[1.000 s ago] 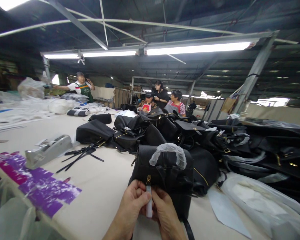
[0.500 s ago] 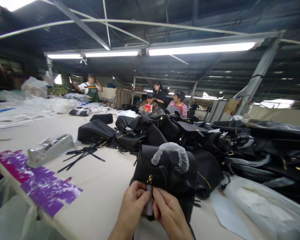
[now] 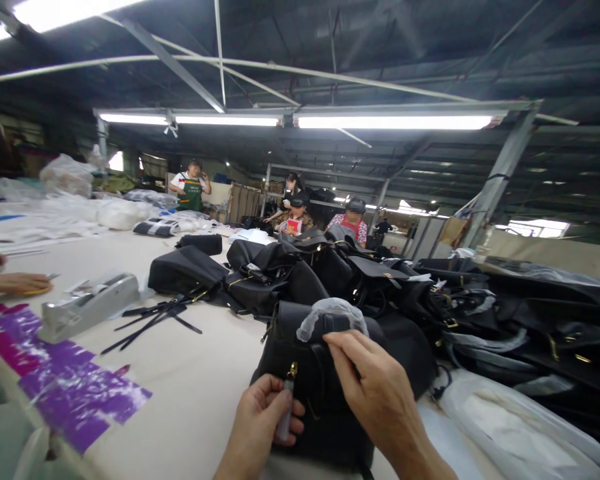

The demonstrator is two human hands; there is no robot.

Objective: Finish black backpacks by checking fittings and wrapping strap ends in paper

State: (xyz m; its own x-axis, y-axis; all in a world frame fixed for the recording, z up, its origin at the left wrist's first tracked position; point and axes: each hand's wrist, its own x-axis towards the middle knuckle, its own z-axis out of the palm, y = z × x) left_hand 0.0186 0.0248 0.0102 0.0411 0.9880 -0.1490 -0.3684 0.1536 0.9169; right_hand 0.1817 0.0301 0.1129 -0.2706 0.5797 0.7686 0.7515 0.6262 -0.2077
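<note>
A black backpack (image 3: 330, 427) stands on the table in front of me, its top handle (image 3: 330, 308) wrapped in clear plastic. From a gold-coloured zip slider on its front hangs a zipper pull (image 3: 285, 420) in a pale plastic sleeve. My left hand (image 3: 260, 417) grips this pull between thumb and fingers. Higher up, my right hand (image 3: 380, 380) is closed in a pinch at the flap, just below the handle. Whatever its fingertips may hold is hidden or too small to make out.
Black bags (image 3: 290, 280) are heaped behind and to the right. A grey tape dispenser (image 3: 90, 307), black straps (image 3: 155, 320) and purple tape (image 3: 80, 393) are on the left. A co-worker's hand (image 3: 25, 283) rests at the left edge. Plastic wrapping (image 3: 505, 427) lies at right.
My right hand has left the zipper pull and moved up and right to the flap. My left hand still holds the pull. More of the co-worker's hands shows at left.
</note>
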